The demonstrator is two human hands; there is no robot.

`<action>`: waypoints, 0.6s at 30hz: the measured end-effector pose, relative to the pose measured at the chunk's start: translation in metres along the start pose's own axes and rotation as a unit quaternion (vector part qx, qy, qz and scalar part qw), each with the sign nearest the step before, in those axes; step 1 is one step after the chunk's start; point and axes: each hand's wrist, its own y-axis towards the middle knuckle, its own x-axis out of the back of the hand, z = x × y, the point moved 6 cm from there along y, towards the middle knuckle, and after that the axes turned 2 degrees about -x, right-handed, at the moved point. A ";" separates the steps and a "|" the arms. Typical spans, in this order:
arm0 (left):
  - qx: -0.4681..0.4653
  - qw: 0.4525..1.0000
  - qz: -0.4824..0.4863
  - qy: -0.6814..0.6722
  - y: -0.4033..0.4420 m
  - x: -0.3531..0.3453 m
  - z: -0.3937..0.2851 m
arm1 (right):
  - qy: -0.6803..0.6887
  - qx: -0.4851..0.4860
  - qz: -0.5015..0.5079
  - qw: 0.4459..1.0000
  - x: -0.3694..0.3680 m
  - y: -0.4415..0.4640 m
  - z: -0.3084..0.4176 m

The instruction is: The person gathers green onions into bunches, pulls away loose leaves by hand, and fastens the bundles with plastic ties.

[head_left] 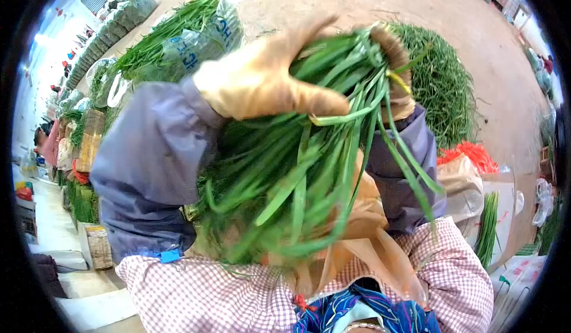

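Note:
A large bunch of long green leaves (285,178) hangs in front of my chest, its lower ends fanned out and blurred. My right hand (395,65), in a tan glove, is wrapped round the upper right end of the bunch. At the upper left, my left hand (262,83), in a yellowish glove, has its thumb and fingers wide apart. Its thumb lies over the leaves, touching a bent yellow-green leaf, while the blurred fingers stretch along the top edge.
Beyond my right arm a big heap of greens (437,83) lies on the floor (297,3). More greens in a printed plastic bag (205,41) are at the upper left. Red netting (470,156) and a thin green bundle (488,229) are at the right.

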 end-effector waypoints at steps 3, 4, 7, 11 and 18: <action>0.152 0.977 0.106 -0.103 -0.038 -0.064 0.063 | 0.005 0.010 -0.160 0.987 0.111 -0.066 -0.021; 0.149 0.970 0.122 -0.149 -0.059 -0.098 0.086 | -0.020 0.016 -0.213 0.977 0.143 -0.090 -0.020; 0.240 0.944 0.153 -0.166 -0.124 -0.144 0.098 | 0.021 -0.060 -0.202 0.977 0.128 -0.143 0.000; 0.298 0.935 0.193 -0.012 -0.151 -0.101 0.067 | 0.006 0.006 -0.219 0.976 0.125 -0.153 0.030; -0.003 0.995 -0.065 0.072 -0.011 -0.058 0.037 | 0.048 -0.032 -0.143 0.988 0.089 -0.129 0.027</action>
